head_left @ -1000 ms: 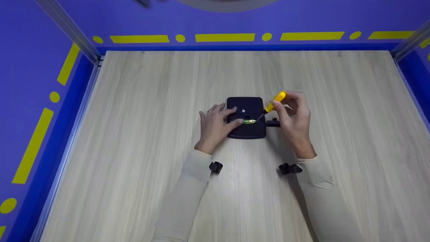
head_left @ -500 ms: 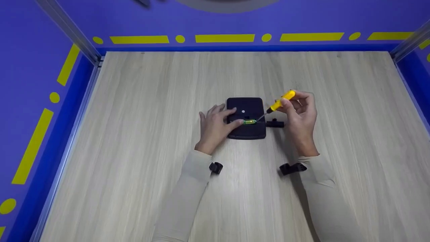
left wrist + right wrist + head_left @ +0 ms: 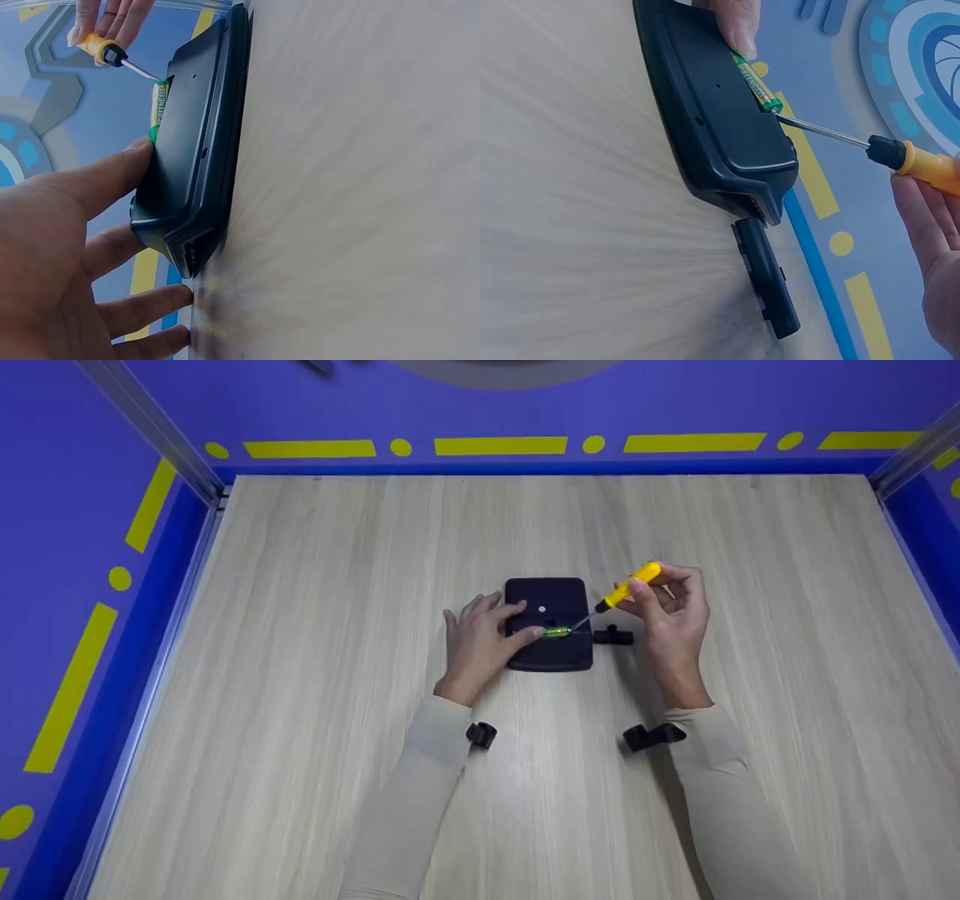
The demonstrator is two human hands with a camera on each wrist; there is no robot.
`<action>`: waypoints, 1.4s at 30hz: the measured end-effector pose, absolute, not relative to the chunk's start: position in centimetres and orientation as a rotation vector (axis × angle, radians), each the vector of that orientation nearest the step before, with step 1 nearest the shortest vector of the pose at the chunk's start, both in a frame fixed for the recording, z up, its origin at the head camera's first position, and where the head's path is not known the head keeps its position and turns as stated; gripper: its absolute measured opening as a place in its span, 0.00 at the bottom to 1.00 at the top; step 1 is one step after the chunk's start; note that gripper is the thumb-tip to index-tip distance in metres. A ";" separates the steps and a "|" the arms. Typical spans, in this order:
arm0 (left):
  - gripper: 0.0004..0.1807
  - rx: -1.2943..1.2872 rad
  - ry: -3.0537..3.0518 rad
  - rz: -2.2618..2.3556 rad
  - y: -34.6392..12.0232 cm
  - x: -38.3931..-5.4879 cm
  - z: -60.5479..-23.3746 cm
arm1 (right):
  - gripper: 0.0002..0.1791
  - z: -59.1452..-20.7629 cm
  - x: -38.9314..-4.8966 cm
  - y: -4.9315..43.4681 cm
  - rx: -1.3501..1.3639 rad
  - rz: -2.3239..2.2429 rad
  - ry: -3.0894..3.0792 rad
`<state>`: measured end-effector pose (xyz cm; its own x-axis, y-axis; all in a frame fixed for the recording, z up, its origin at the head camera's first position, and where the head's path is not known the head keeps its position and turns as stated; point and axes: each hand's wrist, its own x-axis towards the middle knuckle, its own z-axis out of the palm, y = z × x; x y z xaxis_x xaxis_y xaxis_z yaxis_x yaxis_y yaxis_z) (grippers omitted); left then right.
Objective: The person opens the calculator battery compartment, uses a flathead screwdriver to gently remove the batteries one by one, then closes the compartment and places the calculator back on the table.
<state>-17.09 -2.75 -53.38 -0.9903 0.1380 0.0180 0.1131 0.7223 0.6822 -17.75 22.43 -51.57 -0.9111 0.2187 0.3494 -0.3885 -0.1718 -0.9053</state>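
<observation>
A small black electronic device (image 3: 555, 655) lies flat on the wooden table, its battery slot facing up. One green-and-gold battery (image 3: 757, 84) shows in the slot, its near-right end slightly raised in the wrist views. My left hand (image 3: 480, 645) rests over the device's left side with fingers spread; its thumb (image 3: 135, 157) presses the battery's left end, and the index fingertip touches the casing. My right hand (image 3: 675, 615) grips a yellow-handled screwdriver (image 3: 630, 586) between thumb and fingers. The screwdriver's metal tip meets the battery's right end, at the edge of the slot.
A black battery cover (image 3: 613, 638) lies on the table (image 3: 337, 622) just right of the device. Blue walls (image 3: 510, 416) with yellow markings stand behind and at both sides. Black camera mounts (image 3: 481, 734) sit at both wrists.
My right hand has shifted slightly right, tilting the screwdriver lower while its tip stays at the battery's end. The left hand and the device have stayed in place.
</observation>
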 end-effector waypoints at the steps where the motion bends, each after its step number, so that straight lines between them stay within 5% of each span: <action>1: 0.32 0.209 2.884 1.137 -2.7 -17.1 -53.4 | 0.15 -51.6 -17.8 22.4 0.192 2.131 -1.709; 42: 0.32 0.203 2.880 1.132 -2.7 -17.1 -53.4 | 0.17 -49.5 -17.2 22.2 0.271 1.910 -1.801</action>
<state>-17.15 -2.71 -53.36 -0.9906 0.1364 0.0106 0.1072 0.7252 0.6802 -17.16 22.19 -49.45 -0.8565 0.2171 0.4682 -0.4802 -0.0028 -0.8772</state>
